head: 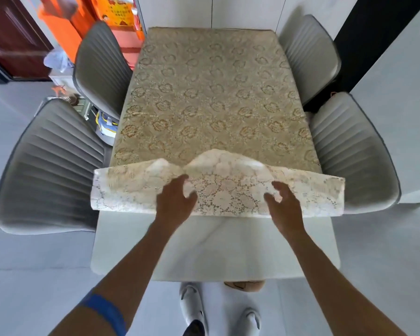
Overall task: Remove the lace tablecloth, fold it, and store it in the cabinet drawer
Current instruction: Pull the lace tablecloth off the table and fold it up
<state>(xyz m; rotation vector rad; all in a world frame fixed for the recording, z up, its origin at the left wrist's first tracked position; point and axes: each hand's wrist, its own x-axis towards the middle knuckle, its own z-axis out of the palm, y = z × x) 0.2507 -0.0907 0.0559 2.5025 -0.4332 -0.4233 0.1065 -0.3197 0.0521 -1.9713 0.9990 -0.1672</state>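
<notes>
Both hands (175, 200) lift lace tablecloth (211, 98) (gold floral), near edge folded back.

Openwork floral lace tablecloth (216, 98), matt; beneath both hands' grip, glossy white marble-look table (204, 251); ribbed grey upholstered chairs (51, 166).

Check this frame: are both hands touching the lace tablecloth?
Touching. In the head view the left hand and right hand both rest fingers on the folded-back near edge of the lace tablecloth, with no gap showing.
</notes>
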